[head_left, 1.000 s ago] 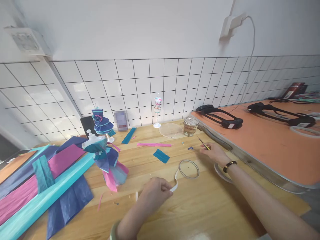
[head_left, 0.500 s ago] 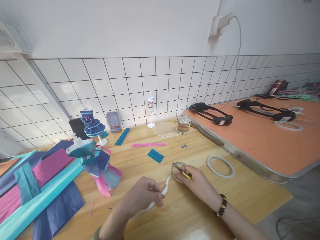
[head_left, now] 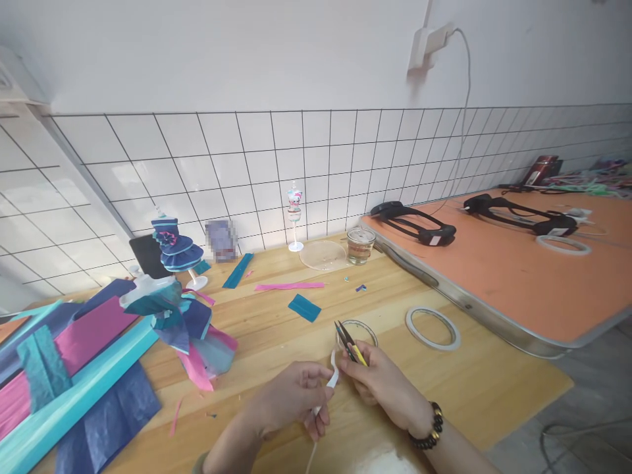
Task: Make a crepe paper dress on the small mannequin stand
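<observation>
My left hand (head_left: 299, 398) pinches a narrow white strip of tape (head_left: 334, 375) between thumb and fingers. The strip's upper part curls up near my right fingers, and a thin tail hangs below my left hand. My right hand (head_left: 385, 382) is closed around small yellow-handled scissors (head_left: 351, 345), their dark blades slightly apart and pointing away from me. Just behind the blades a thin tape roll (head_left: 365, 326) lies flat on the wooden table (head_left: 395, 421), partly hidden by the scissors. Whether the strip still joins that roll, I cannot tell.
Another tape roll (head_left: 433, 328) lies to the right. Teal paper (head_left: 305, 307) and a pink strip (head_left: 289, 286) lie ahead. Dress forms in crepe paper (head_left: 180, 253) stand left, beside folded crepe paper (head_left: 99, 382). A glass of water (head_left: 361, 247) stands near the orange table (head_left: 533, 283).
My right hand has drawn slightly back toward my left hand, and the scissor blades have turned and spread a little. The tape strip's upper end has shifted away from the roll's near edge.
</observation>
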`<action>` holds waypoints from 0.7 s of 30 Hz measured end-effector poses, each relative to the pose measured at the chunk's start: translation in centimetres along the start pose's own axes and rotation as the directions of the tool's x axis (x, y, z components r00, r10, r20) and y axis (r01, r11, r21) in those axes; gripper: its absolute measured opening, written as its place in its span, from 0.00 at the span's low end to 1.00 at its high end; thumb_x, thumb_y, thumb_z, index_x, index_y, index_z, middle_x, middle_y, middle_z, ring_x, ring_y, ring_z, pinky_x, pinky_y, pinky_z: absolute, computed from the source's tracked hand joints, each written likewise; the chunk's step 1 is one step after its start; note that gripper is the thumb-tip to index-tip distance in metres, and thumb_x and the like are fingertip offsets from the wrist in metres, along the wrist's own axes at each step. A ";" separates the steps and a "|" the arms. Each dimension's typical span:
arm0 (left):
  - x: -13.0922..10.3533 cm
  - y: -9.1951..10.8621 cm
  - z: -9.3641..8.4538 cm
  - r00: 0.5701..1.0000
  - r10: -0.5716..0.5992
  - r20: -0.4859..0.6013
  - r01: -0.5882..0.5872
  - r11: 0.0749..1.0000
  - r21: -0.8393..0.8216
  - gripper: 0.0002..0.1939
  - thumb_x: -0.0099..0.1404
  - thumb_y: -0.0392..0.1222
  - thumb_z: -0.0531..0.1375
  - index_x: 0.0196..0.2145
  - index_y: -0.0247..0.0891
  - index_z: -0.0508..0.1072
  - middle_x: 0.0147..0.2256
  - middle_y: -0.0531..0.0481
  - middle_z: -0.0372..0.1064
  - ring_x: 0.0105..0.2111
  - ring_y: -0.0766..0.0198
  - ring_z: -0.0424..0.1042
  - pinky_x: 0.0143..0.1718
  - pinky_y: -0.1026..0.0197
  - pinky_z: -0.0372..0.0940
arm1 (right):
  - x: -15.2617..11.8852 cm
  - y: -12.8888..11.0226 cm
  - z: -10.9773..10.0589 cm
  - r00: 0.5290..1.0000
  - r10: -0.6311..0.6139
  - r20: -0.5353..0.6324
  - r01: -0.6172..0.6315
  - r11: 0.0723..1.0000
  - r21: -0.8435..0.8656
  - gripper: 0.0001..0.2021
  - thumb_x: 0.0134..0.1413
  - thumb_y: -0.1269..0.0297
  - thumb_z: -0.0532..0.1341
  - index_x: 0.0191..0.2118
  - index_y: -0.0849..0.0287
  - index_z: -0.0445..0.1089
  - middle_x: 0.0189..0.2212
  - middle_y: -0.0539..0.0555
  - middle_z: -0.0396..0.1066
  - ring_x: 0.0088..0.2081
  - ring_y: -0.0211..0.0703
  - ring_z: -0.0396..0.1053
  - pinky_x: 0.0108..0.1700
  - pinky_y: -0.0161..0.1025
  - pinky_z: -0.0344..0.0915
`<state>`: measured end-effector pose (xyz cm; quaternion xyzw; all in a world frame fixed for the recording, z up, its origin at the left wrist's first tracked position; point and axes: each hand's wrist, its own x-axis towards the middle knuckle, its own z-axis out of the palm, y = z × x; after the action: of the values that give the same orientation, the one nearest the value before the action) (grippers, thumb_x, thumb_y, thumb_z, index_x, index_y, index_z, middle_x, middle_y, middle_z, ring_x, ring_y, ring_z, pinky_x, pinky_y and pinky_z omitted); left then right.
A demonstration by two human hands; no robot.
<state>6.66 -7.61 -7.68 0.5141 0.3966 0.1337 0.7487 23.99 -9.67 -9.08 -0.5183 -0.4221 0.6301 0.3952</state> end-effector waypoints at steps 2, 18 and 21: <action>0.3 -0.3 0.1 1.000 0.012 -0.003 -0.012 1.000 0.012 0.21 0.50 0.53 0.62 0.34 0.33 0.68 0.18 0.53 0.67 0.16 0.68 0.67 0.16 0.68 0.61 | 0.1 0.0 0.0 1.000 -0.008 -0.012 0.009 0.997 0.071 0.14 0.45 0.55 0.61 0.27 0.55 0.55 0.12 0.36 0.44 0.14 0.27 0.38 0.15 0.28 0.35; 1.0 0.0 0.4 0.969 0.094 -0.230 -0.120 0.988 -0.100 0.12 0.45 0.43 0.64 0.24 0.30 0.71 0.22 0.48 0.70 0.25 0.60 0.73 0.21 0.65 0.64 | -0.3 0.3 0.6 0.888 -0.426 -0.174 0.309 0.832 -0.461 0.04 0.48 0.66 0.56 0.26 0.56 0.60 0.24 0.48 0.63 0.30 0.41 0.63 0.33 0.36 0.61; 0.8 0.3 0.5 0.975 0.073 -0.212 -0.102 0.987 -0.128 0.13 0.45 0.42 0.64 0.27 0.29 0.73 0.26 0.45 0.72 0.27 0.61 0.73 0.23 0.64 0.66 | -1.1 0.6 0.7 0.877 -0.473 -0.085 0.368 0.774 -0.515 0.02 0.50 0.69 0.55 0.29 0.55 0.60 0.29 0.50 0.68 0.33 0.42 0.66 0.37 0.37 0.63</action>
<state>7.62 -7.32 -7.77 0.4614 0.4388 0.2463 0.7306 23.42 -10.99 -9.25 -0.5556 -0.6272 0.3406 0.4265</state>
